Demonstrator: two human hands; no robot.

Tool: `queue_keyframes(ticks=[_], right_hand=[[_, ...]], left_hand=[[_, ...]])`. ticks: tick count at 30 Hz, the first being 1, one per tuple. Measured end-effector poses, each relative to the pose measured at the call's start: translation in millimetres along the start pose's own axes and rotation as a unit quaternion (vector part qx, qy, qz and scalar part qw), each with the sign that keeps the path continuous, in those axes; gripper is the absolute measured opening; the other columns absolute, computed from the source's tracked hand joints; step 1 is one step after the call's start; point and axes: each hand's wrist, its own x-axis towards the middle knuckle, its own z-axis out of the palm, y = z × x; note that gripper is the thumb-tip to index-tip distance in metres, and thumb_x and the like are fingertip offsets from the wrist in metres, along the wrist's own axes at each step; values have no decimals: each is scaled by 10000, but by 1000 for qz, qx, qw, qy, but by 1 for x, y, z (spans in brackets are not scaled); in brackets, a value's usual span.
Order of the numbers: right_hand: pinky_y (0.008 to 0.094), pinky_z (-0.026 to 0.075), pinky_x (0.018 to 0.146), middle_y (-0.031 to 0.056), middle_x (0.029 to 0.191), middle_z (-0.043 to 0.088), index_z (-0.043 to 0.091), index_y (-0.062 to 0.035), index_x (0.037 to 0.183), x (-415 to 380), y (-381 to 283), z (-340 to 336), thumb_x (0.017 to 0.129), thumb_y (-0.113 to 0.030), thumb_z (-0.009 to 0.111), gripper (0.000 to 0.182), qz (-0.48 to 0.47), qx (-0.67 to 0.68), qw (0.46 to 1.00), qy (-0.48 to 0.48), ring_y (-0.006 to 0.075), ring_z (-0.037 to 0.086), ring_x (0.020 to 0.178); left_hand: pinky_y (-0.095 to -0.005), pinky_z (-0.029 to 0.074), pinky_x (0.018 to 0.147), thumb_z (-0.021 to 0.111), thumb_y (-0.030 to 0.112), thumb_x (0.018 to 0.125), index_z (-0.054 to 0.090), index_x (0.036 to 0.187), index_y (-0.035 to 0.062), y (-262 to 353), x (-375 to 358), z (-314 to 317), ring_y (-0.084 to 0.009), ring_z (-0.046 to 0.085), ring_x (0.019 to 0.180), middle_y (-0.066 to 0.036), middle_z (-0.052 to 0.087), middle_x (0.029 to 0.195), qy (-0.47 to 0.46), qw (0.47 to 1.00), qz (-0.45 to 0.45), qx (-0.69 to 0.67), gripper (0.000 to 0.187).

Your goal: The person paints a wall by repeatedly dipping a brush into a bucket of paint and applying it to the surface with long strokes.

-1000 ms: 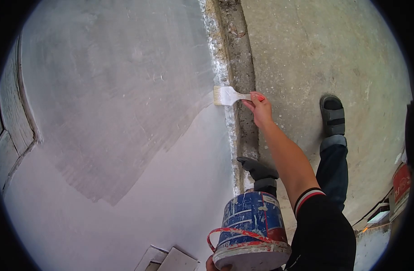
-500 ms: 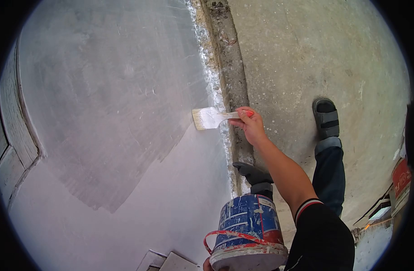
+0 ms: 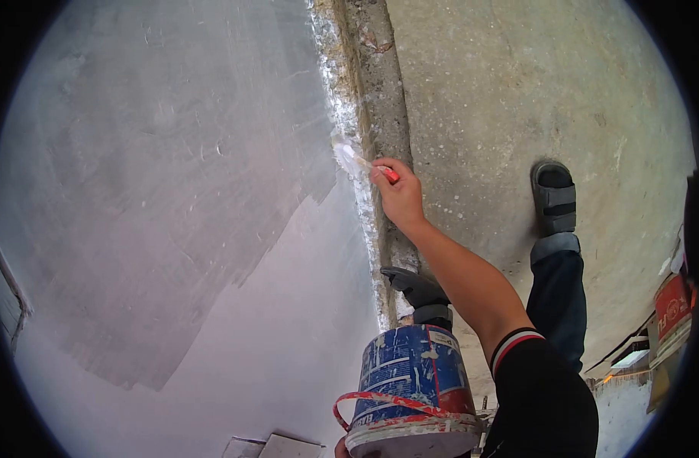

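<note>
My right hand (image 3: 399, 191) is closed round the red-ended handle of a white paintbrush (image 3: 351, 157). The brush is seen edge-on, its bristles at the grey wall (image 3: 212, 137) beside the rough, white-smeared ledge (image 3: 342, 99). Low in the view, my left hand (image 3: 341, 448) shows only in part at the rim of a blue paint-splashed bucket (image 3: 410, 374), its fingers wrapped against it. The bucket's red handle hangs across its side. Paler, lilac-white paint covers the lower part of the wall.
Concrete floor (image 3: 502, 99) lies to the right, with my sandalled feet on it, one (image 3: 554, 200) further out and one (image 3: 417, 288) by the ledge. A red container (image 3: 672, 301) stands at the far right. Flat pale pieces (image 3: 288, 446) lie at the bottom.
My right hand has moved up and left along the ledge, and the brush has turned from flat to edge-on. The view has shifted slightly; my left hand still holds the bucket.
</note>
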Motion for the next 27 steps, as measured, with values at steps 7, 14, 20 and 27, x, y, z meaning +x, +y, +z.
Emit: queue_keyframes(ticks=[7, 14, 20, 27], right_hand=[[194, 462, 691, 60, 881, 595, 580, 7, 998, 48, -51, -16, 854, -51, 559, 156, -55, 151, 987, 19, 101, 582, 806], [219, 415, 574, 72, 789, 581, 631, -50, 945, 77, -59, 6, 790, -57, 623, 155, -178, -30, 983, 27, 115, 512, 630], [248, 419, 553, 99, 768, 558, 624, -65, 932, 8, -16, -7, 786, -59, 619, 146, -164, -100, 981, -8, 158, 522, 611], [237, 416, 577, 77, 789, 557, 617, -37, 924, -49, 5, -23, 791, -48, 612, 133, -93, -34, 995, -34, 134, 520, 646]], left_hand=[[-389, 444, 859, 727, 95, 583, 406, 1242, 42, 3, -5, 8, -269, 531, 999, -132, 528, 1120, 5, 1000, -6, -13, 735], [-389, 444, 858, 729, 100, 581, 408, 1240, 40, -2, -10, 11, -268, 532, 998, -132, 530, 1117, 9, 999, -14, -28, 736], [-389, 444, 857, 730, 104, 578, 409, 1239, 38, -6, -7, 8, -267, 532, 996, -131, 531, 1114, 6, 999, -4, -33, 738], [-389, 445, 857, 732, 109, 576, 410, 1237, 35, -20, -6, 0, -266, 533, 995, -131, 533, 1111, -7, 999, 17, -34, 740]])
